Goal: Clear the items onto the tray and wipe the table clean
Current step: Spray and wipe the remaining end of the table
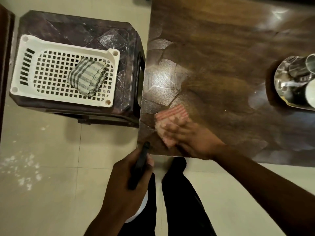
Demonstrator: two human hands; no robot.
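Grips. Right hand: laid flat on a red-and-white striped cloth, fingers spread over it and pressing it to the table top; hand and cloth are both blurred. Left hand: curled tightly round a dark slender object, tip pointing at the table's near corner; something white shows under the palm, and what the object is cannot be told.

1. Floor: pale tiles, left and bottom of frame, with white flecks at lower left.
2. Table: dark wood grain, glossy, filling the upper right. The striped cloth sits near its lower left corner, with shiny overlapping patches above it along the left edge.
3. Stool: dark plastic, upper left, just beside the table's left edge.
4. Legs in dark trousers: bottom centre, standing at the table's near edge.
5. Basket: white, perforated, sitting on the stool.
6. Steel tray: right edge of frame, on the table, partly cut off.
7. Checked cloth: folded, grey and white, lying in the basket's right half.
8. Steel tumblers: on the tray.
9. White cup: on the tray, at the frame edge.
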